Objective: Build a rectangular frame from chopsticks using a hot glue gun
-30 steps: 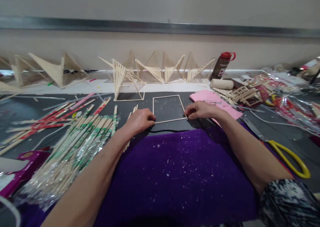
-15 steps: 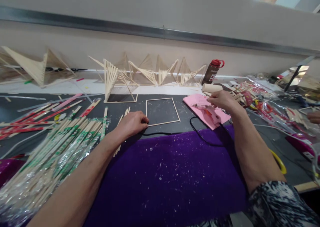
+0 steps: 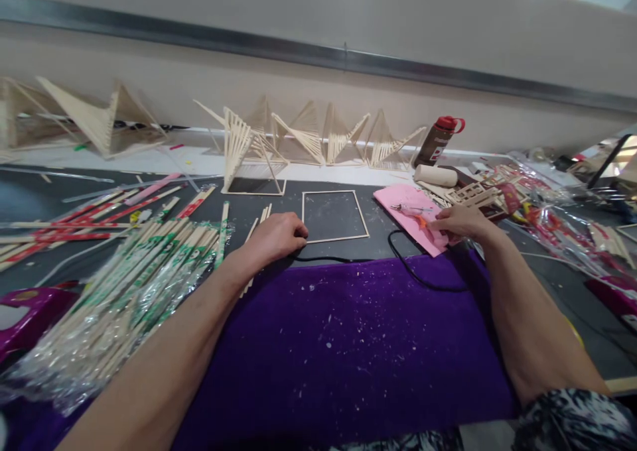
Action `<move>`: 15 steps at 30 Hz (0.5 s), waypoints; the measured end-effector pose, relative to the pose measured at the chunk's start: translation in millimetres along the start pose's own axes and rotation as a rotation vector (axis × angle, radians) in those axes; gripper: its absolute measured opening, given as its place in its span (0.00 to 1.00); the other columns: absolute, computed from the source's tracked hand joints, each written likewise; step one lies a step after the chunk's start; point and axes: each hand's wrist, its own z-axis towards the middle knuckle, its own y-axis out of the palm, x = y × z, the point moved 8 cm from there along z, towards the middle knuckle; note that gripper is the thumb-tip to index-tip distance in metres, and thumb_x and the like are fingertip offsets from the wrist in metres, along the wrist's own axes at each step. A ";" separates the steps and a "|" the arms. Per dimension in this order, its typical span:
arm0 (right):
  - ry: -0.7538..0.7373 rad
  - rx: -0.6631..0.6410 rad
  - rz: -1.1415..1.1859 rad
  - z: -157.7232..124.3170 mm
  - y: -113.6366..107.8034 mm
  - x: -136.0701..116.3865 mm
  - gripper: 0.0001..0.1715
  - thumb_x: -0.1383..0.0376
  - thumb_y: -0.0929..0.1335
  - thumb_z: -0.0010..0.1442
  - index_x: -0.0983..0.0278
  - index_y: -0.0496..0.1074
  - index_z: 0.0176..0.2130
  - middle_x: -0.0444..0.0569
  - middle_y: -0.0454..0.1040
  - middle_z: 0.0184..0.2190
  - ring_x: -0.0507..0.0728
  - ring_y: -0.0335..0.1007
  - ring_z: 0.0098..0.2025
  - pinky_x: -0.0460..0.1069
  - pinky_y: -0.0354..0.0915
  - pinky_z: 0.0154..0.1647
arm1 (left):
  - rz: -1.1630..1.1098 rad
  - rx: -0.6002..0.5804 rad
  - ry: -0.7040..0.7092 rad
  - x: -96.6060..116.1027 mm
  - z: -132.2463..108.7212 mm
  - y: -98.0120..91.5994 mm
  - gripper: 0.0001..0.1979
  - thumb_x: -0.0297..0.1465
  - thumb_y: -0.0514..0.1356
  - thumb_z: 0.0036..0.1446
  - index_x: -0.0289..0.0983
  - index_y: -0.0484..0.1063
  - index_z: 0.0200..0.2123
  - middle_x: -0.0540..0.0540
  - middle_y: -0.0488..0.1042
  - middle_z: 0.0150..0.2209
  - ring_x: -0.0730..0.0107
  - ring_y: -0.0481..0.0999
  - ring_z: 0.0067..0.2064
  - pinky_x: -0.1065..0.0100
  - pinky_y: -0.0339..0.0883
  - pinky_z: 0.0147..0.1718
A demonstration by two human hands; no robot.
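On the dark tabletop lies a square frame of thin wooden sticks [image 3: 361,213]. My left hand [image 3: 281,234] rests palm-down at its near left corner, fingers curled and pressed together on that corner. A glue gun [image 3: 417,216], with a clear body and an orange trigger, lies on a folded pink sheet [image 3: 395,197], its nozzle pointing left. My right hand [image 3: 462,223] has its fingers closed around the rear part of the gun, hiding the handle. Several loose sticks [image 3: 255,229] lie just beside my left hand.
Bundles of sticks in plastic [image 3: 149,292] lie at left. Twisted stick models [image 3: 298,136] line the back wall. A bottle with a red lid [image 3: 438,142] stands behind the pink sheet. A black cable [image 3: 413,278] curves over the purple cloth [image 3: 338,358].
My right hand has come down from above the pink sheet onto the rear of the glue gun. My left hand stays at the frame's corner. The view has shifted slightly.
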 end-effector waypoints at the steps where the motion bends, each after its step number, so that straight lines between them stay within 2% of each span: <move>1: -0.007 0.027 0.092 -0.1 0.2 2.2 0.15 0.55 0.69 0.43 0.64 0.68 0.22 0.43 0.64 0.13 0.51 0.60 0.17 0.46 0.57 0.18 | 0.024 0.010 -0.011 -0.4 -0.1 -0.8 0.12 0.33 0.56 0.47 0.39 0.77 0.32 0.46 0.75 0.33 0.65 0.71 0.35 0.68 0.58 0.33; 4: -0.050 0.117 0.266 3.6 -4.9 6.8 0.12 0.57 0.69 0.42 0.64 0.66 0.21 0.41 0.61 0.13 0.50 0.56 0.16 0.45 0.53 0.16 | 0.076 0.025 -0.020 0.9 -0.6 -2.6 0.12 0.34 0.56 0.47 0.40 0.77 0.32 0.46 0.75 0.35 0.66 0.72 0.35 0.69 0.59 0.32; 9: -0.197 0.223 0.469 5.5 -20.2 -0.8 0.14 0.56 0.68 0.43 0.64 0.66 0.21 0.44 0.64 0.16 0.49 0.55 0.18 0.46 0.50 0.17 | 0.086 0.020 -0.006 4.2 -1.1 -3.7 0.12 0.33 0.56 0.47 0.39 0.77 0.33 0.45 0.75 0.35 0.66 0.71 0.35 0.68 0.59 0.32; 12: -0.244 0.304 0.461 -0.4 -25.3 -8.7 0.18 0.51 0.67 0.47 0.64 0.66 0.22 0.43 0.63 0.16 0.49 0.53 0.18 0.46 0.49 0.17 | 0.078 0.023 -0.006 3.7 -1.2 -3.8 0.12 0.33 0.55 0.47 0.40 0.77 0.32 0.45 0.75 0.34 0.66 0.71 0.34 0.68 0.58 0.31; 15: -0.223 0.399 0.368 -3.8 -25.0 -13.4 0.21 0.49 0.64 0.49 0.65 0.69 0.27 0.47 0.66 0.18 0.52 0.59 0.21 0.47 0.51 0.18 | 0.008 0.019 -0.002 2.2 -1.1 -2.8 0.12 0.33 0.56 0.46 0.39 0.78 0.31 0.44 0.75 0.33 0.65 0.71 0.35 0.67 0.58 0.32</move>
